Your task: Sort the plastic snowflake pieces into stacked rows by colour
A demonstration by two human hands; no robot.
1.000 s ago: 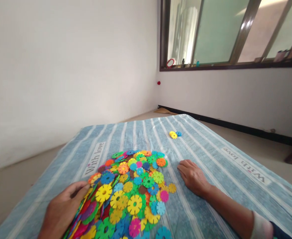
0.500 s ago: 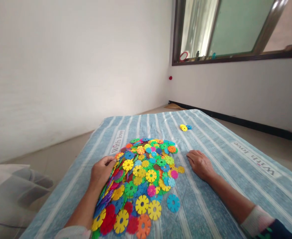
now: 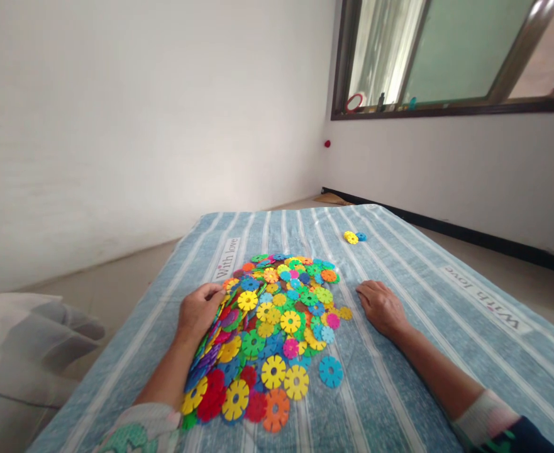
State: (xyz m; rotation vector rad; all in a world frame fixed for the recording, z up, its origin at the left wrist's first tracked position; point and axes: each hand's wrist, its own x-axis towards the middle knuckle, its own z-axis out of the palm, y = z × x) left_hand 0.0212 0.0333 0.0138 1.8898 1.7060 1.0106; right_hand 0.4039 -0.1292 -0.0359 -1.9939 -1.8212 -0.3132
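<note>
A heap of colourful plastic snowflake discs (image 3: 253,343), notched round the rim and holed in the middle, lies on the striped blue cloth. Against the upper left side of the heap rests my left hand (image 3: 200,309), its fingers loosely curved and touching the edge discs; no disc shows in its grasp, though part of the fingers is hidden. To the right of the heap, apart from it, my right hand (image 3: 383,307) lies palm down on the cloth with fingers stretched out and holding nothing. One blue disc (image 3: 330,371) sits just off the heap's lower right side.
Farther back on the cloth-covered table (image 3: 300,236) are a few yellow discs (image 3: 351,237) with a blue disc (image 3: 361,236) beside them. Whitish sheer fabric (image 3: 26,340) stands at the left. Walls and a window (image 3: 460,56) lie beyond the table.
The whole view has shifted slightly, with the table and heap a little higher in the picture. Both hands keep their places beside the heap, and no disc has visibly moved.
</note>
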